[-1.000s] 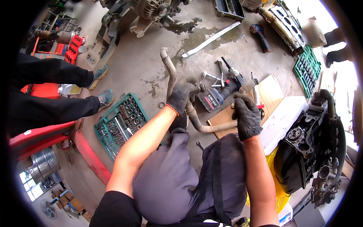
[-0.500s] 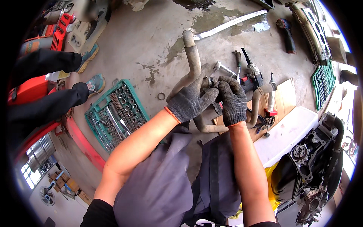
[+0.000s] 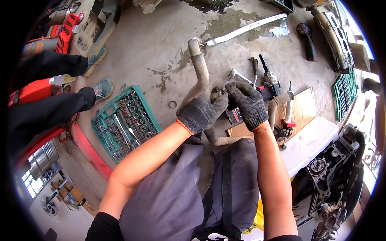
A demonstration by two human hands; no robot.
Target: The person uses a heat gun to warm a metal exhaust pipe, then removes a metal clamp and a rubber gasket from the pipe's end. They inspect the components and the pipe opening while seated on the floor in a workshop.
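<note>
A dusty grey-brown bent hose point(image 3: 200, 68) with a clamp at its upper end runs down behind my left hand point(image 3: 204, 113). That hand, in a dark knit glove with an orange cuff, is closed round the hose; most of its fingers are hidden. Beside its thumb shows a small metal piece point(image 3: 220, 92). My right hand point(image 3: 248, 105), gloved alike, has its fingers bent in a pinch against this spot, and what they hold is covered. Just beyond the right fingers lies a metal-handled tool point(image 3: 238, 75). Another bent hose point(image 3: 271, 110) passes by the right wrist.
An open green socket set point(image 3: 124, 122) lies at left near a person's shoes point(image 3: 103, 89). Beyond my right hand are a cordless power tool point(image 3: 272, 82), a ratchet point(image 3: 254, 66) and cardboard point(image 3: 304, 105). An engine point(image 3: 321, 168) stands at right. A metal ring point(image 3: 172, 104) rests on the floor.
My right hand has turned, its fingers now pointing more to the left toward the left hand. The left hand stays nearly in place on the hose. The view has shifted slightly.
</note>
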